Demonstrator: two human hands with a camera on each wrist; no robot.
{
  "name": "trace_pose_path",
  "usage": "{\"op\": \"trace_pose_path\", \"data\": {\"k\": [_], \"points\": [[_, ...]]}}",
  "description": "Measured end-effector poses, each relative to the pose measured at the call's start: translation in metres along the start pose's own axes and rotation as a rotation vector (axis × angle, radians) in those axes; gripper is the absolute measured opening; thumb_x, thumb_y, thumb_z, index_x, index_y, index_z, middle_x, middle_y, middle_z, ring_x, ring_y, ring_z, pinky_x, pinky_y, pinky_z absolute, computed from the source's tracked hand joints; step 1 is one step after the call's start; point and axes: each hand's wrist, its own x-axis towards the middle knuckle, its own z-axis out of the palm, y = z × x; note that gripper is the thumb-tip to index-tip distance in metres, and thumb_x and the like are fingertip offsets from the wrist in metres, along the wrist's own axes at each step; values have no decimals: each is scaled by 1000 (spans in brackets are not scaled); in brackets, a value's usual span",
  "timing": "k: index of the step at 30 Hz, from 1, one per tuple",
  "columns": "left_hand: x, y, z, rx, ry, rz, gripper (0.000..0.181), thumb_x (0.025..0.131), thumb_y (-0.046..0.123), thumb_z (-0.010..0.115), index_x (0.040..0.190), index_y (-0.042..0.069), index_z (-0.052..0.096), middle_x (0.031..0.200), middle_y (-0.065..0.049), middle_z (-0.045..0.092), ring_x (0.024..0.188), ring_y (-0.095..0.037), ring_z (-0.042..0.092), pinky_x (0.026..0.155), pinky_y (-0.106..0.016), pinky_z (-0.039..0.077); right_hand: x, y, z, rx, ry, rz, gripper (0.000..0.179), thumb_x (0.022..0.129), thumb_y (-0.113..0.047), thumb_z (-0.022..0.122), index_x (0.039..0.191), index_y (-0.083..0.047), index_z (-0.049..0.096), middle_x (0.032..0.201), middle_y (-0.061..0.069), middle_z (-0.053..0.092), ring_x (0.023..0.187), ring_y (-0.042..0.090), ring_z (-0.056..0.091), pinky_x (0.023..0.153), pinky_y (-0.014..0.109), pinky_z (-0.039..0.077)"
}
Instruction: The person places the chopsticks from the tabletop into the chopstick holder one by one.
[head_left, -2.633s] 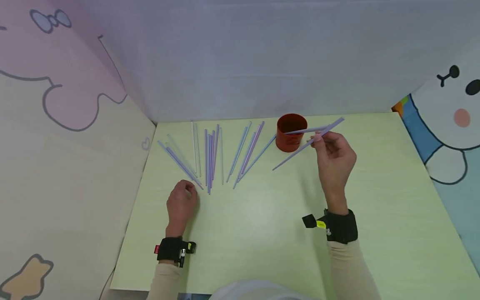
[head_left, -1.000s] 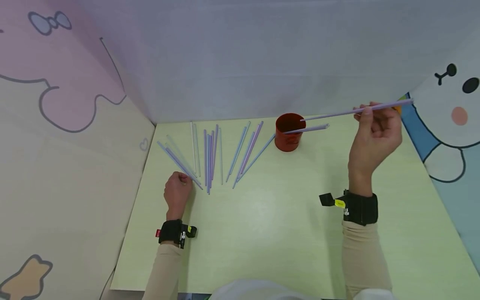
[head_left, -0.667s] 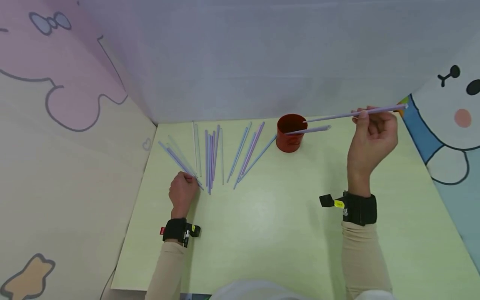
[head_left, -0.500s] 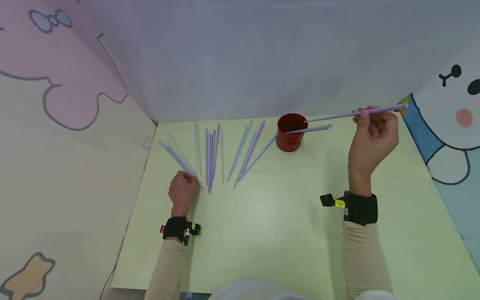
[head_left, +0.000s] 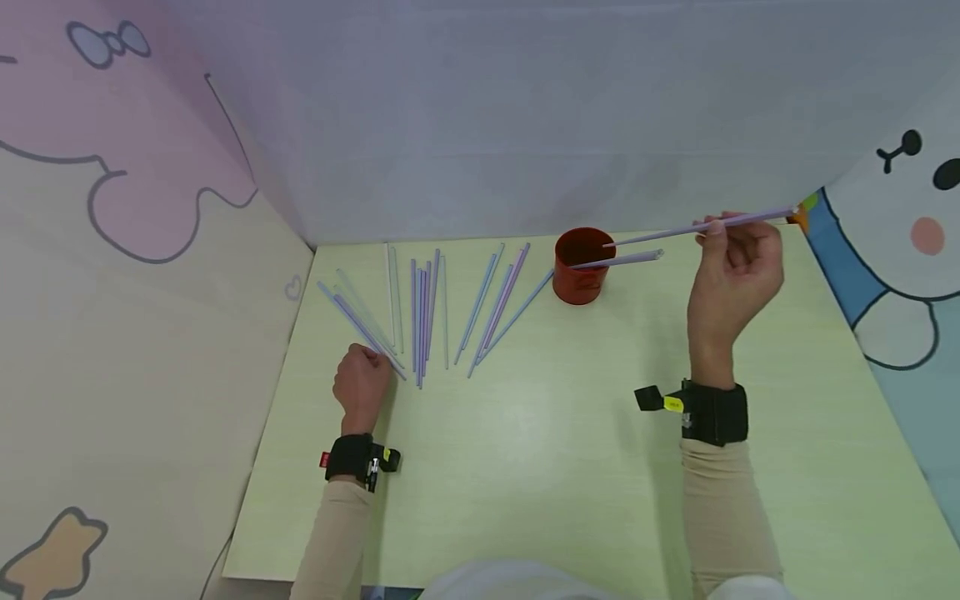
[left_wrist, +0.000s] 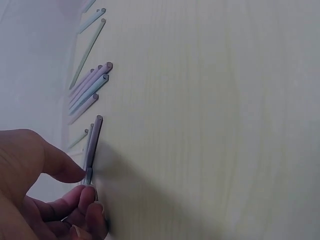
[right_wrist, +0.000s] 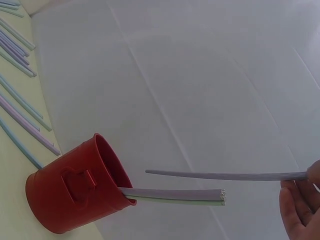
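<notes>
In the head view my right hand [head_left: 731, 279] pinches a purple straw [head_left: 675, 231] by its outer part, between thumb and fingers. The straw's free tip overlaps the far rim of a small red pail [head_left: 576, 283]; in the right wrist view that tip stands apart from the pail, above it. More straws [right_wrist: 175, 195], purple and green, lean inside the pail. My left hand [head_left: 362, 387] rests on the table at the leftmost group of straws [head_left: 360, 325]. Seen from the left wrist, its thumb and fingertips close around a purplish straw [left_wrist: 94, 145] near its end.
Several purple straws [head_left: 420, 325] lie in a middle group, with blue and pink ones [head_left: 491, 308] to their right. A blue straw [head_left: 517, 312] reaches the pail's base. The pale table [head_left: 547, 467] meets a grey backdrop [head_left: 465, 125] behind.
The right hand has raised its straw away to the upper right, then drifted slightly left. The left hand has moved forward onto the leftmost straws. The pail and lying straws stay put.
</notes>
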Motion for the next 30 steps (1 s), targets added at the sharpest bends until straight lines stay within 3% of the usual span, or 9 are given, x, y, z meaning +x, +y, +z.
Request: {"op": "trace_pose_path", "data": {"k": [7,12,16,21,30], "points": [[5,3,-4,48,-31,14,15,82,18,55,81,4,58,72,-12,62,60,-33,60,41,-42,40,0,6,1,-89,0,20,13,88,6,66,99,11,63,95,26,66,86,32,67,79,27,56],[9,6,-14,149,-101,-14,19,74,14,52,57,10,43,54,-4,42,46,-20,37,33,-32,24,-2,12,1,-159,-22,17,14,89,4,66,101,10,63,96,25,67,86,29,67,78,24,55],[8,2,-19,191,-156,-49,24,71,16,51,52,11,38,53,-1,33,46,-17,29,33,-30,19,-5,15,1,-174,-37,15,14,89,3,66,101,11,63,97,25,67,86,29,67,77,23,55],[7,-7,-23,174,-216,-79,27,72,23,53,53,12,37,52,0,33,45,-17,31,34,-29,20,-8,16,2,-201,-50,12,15,89,3,66,102,10,63,97,26,67,86,30,67,76,22,55],[-2,-19,-31,27,-264,-111,29,77,25,58,57,5,61,44,-6,59,41,-23,56,32,-30,33,-13,19,2,-240,-75,29,14,89,4,65,102,10,63,98,26,67,87,30,68,76,21,55]]}}
